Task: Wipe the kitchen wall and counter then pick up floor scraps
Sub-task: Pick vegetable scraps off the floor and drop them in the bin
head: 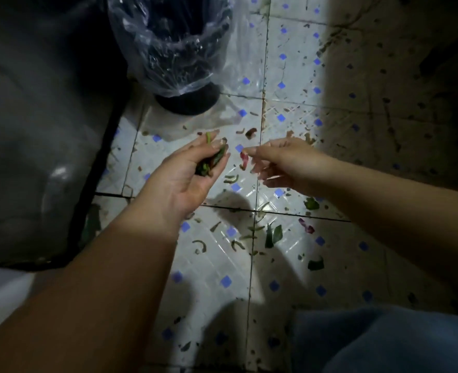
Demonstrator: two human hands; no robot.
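My left hand [187, 173] is turned palm up over the tiled floor and cups a small bunch of green vegetable scraps [211, 162] in its curled fingers. My right hand [279, 165] hovers just to its right and pinches a reddish scrap [244, 158] between thumb and fingertips. Several green and purple scraps [272, 235] lie scattered on the white tiles [217, 265] below and around both hands. A dark bin [187, 100] lined with a clear plastic bag [174, 41] stands on the floor just beyond my left hand.
A dark cabinet or appliance front [39, 125] fills the left side. The floor on the right [400, 103] lies in shadow and is speckled with dirt. My knee in blue fabric [389, 343] is at the lower right.
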